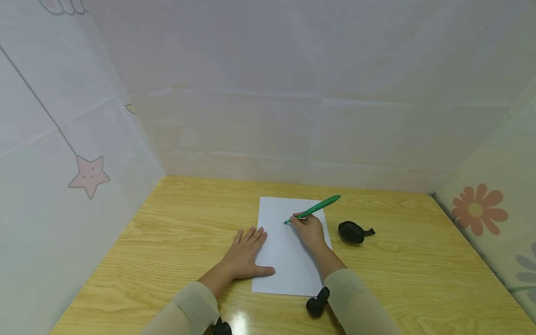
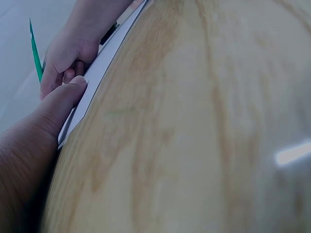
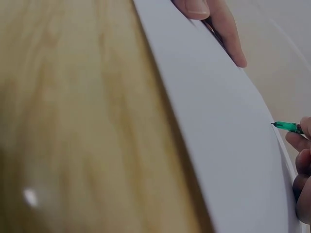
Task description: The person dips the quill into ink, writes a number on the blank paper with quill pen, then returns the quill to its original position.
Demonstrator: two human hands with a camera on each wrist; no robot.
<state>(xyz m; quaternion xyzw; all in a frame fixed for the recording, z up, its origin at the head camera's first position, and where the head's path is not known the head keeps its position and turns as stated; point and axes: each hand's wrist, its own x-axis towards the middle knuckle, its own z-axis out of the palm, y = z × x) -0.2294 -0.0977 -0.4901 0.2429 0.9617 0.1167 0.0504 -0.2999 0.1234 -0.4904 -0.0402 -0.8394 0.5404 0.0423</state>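
Note:
A white sheet of paper [image 1: 289, 251] lies on the wooden table [image 1: 197, 214]. My right hand [image 1: 311, 231] pinches a green pen [image 1: 319, 206] over its upper half, the back end slanting up to the right. In the right wrist view the dark tip of the pen [image 3: 287, 126] points at the paper [image 3: 214, 116], close to its surface. My left hand [image 1: 246, 257] rests with fingers spread at the left edge of the sheet, its thumb lying across the paper. The left wrist view shows the left thumb [image 2: 68, 97] near the right hand [image 2: 73, 51].
Right of the paper lies a black rounded object [image 1: 351, 232] with a short tail, perhaps a tape dispenser. Pale cloth walls [image 1: 314, 116] enclose the table at the back and sides. Black wrist devices [image 1: 317, 303] hang by both sleeves.

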